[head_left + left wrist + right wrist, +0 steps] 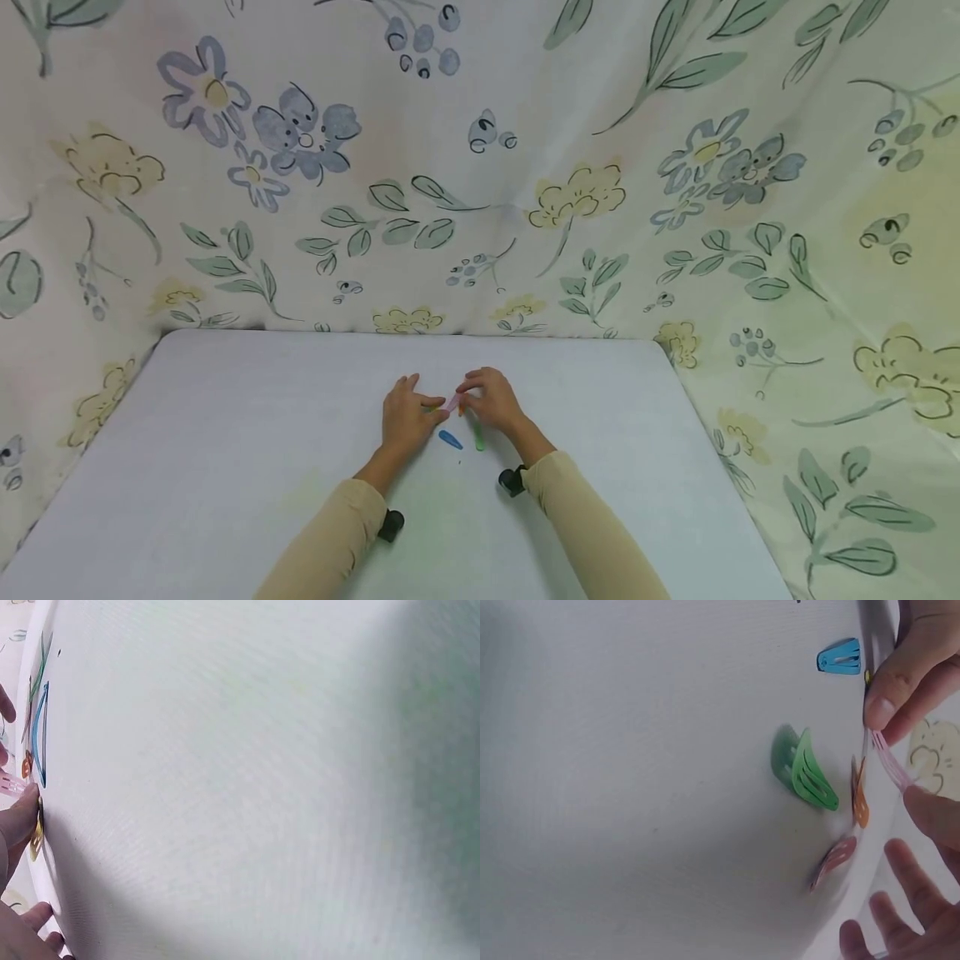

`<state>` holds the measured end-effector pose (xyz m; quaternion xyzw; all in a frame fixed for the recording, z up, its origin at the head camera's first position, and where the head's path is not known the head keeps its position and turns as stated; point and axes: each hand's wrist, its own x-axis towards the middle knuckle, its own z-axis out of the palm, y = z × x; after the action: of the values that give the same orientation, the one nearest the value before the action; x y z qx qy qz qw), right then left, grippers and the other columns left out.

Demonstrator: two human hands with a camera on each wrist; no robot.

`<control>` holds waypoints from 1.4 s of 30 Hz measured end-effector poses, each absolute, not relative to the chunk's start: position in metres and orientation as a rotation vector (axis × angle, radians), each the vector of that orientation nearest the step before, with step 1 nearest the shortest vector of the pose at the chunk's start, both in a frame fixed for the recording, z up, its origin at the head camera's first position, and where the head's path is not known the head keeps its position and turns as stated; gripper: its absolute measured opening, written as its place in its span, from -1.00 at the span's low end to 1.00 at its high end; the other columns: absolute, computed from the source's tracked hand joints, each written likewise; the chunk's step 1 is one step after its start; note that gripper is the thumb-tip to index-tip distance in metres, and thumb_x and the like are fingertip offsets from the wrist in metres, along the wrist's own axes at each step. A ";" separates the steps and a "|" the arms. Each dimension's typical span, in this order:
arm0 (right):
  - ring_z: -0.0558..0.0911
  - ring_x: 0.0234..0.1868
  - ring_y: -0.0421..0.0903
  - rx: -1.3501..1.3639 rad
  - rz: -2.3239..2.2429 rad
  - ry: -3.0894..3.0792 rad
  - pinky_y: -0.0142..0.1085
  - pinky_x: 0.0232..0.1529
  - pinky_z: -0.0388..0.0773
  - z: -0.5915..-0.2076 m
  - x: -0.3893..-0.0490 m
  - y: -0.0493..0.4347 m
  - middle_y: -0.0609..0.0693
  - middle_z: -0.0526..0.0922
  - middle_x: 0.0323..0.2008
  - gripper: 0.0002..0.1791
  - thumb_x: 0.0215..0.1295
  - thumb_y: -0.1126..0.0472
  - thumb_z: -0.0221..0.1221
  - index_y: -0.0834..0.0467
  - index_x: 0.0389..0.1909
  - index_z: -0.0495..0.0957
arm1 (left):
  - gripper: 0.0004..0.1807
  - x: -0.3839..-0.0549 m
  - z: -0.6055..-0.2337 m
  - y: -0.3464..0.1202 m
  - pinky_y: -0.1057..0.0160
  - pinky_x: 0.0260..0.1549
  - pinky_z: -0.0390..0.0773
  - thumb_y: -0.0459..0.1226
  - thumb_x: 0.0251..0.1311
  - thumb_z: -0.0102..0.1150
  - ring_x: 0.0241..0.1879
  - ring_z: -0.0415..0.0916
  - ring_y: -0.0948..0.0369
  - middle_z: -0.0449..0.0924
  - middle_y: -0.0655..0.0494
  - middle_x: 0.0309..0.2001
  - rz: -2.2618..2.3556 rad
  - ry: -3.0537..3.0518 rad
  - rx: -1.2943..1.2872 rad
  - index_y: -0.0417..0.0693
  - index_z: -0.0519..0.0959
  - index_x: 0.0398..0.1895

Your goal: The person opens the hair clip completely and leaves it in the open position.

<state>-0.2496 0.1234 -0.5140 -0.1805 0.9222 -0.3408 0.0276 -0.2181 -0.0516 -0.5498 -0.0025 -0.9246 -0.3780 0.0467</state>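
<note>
A flowered cloth [420,287] hangs behind and beside a white worktop [240,417], over which a person's two tan sleeves [330,533] reach forward, a small black device [512,482] at each wrist. The left hand [407,414] pinches one end of a pink hair clip [890,761] between thumb and finger, its other fingers spread; the right hand [493,402] holds the opposite end at thumb and fingertip, its remaining fingers fanned apart. The pink clip thus spans the narrow gap between the hands, seemingly just above the worktop. Nearby lie a green hair clip [810,776], resting bowed on the right side, and a blue hair clip [841,667], nearer the body and to the left of the green one. An orange hair clip [861,802] and a dark red hair clip [838,856] lie near the right hand; a yellow hair clip [36,836] sits by the left thumb, partly covered. The pink clip is probably very light, thin and springy, with a smooth coat that may slip; a fingertip pinch on its flat faces near either end should suit it, as hard bending could distort it.
</note>
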 end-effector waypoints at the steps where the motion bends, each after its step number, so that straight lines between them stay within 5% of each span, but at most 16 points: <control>1: 0.50 0.22 0.16 -0.562 -1.061 2.852 0.07 0.33 0.28 -0.514 -0.250 0.123 0.17 0.66 0.05 -0.90 0.24 0.33 0.32 0.21 -0.26 0.76 | -0.72 -0.218 -0.549 -0.052 -0.24 0.39 0.01 -0.18 0.02 0.52 0.45 0.09 -0.22 0.34 -0.26 0.37 -1.159 -2.820 -0.005 -0.01 0.78 -0.17; 14: 0.56 -0.08 -0.04 -0.581 -1.080 2.708 -0.08 0.10 0.49 -0.510 -0.247 0.123 -0.01 0.65 -0.26 -0.91 0.29 0.38 0.25 0.19 -0.38 0.71 | -0.93 -0.216 -0.544 -0.057 -0.28 0.37 -0.01 -0.31 0.11 0.43 0.45 0.06 -0.26 0.37 -0.29 0.34 -1.217 -2.792 -0.121 -0.10 0.80 -0.34; 21: 0.54 0.01 0.02 -0.570 -1.096 2.711 -0.03 0.17 0.45 -0.508 -0.243 0.128 0.05 0.63 -0.16 -0.89 0.38 0.37 0.14 0.20 -0.25 0.64 | -0.93 -0.214 -0.538 -0.056 -0.34 0.33 0.03 -0.31 0.26 0.29 0.48 0.00 -0.18 0.39 -0.22 0.32 -1.315 -2.769 -0.220 -0.09 0.73 -0.29; 30: 0.47 0.02 0.04 -0.433 -1.226 2.622 0.02 0.21 0.42 -0.500 -0.235 0.137 0.09 0.55 -0.10 -0.84 0.54 0.22 0.01 0.22 -0.09 0.49 | -0.86 -0.215 -0.525 -0.052 -0.17 0.39 0.11 -0.28 0.38 0.17 0.42 0.15 -0.09 0.37 -0.10 0.32 -1.538 -2.658 -0.309 -0.14 0.69 -0.21; 39: 0.46 0.12 0.03 -0.374 -1.355 2.525 0.04 0.22 0.44 -0.492 -0.234 0.145 0.06 0.57 0.04 -0.83 0.50 0.19 0.08 0.18 -0.09 0.58 | -0.83 -0.220 -0.514 -0.053 -0.11 0.23 0.39 -0.27 0.39 0.16 0.40 0.23 -0.09 0.37 -0.08 0.35 -1.770 -2.644 -0.214 -0.16 0.70 -0.18; 42: 0.45 0.16 0.03 -0.364 -1.391 2.471 0.09 0.27 0.37 -0.489 -0.235 0.147 0.03 0.58 0.05 -0.80 0.49 0.17 0.10 0.19 -0.09 0.61 | -0.81 -0.220 -0.512 -0.054 -0.14 0.28 0.32 -0.26 0.41 0.14 0.41 0.21 -0.11 0.39 -0.07 0.35 -1.845 -2.648 -0.183 -0.17 0.70 -0.17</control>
<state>-0.2352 0.1475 -0.4895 -0.1261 0.8556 -0.4817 0.1411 -0.2203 -0.0538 -0.5116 -0.0567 -0.8183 -0.5702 -0.0453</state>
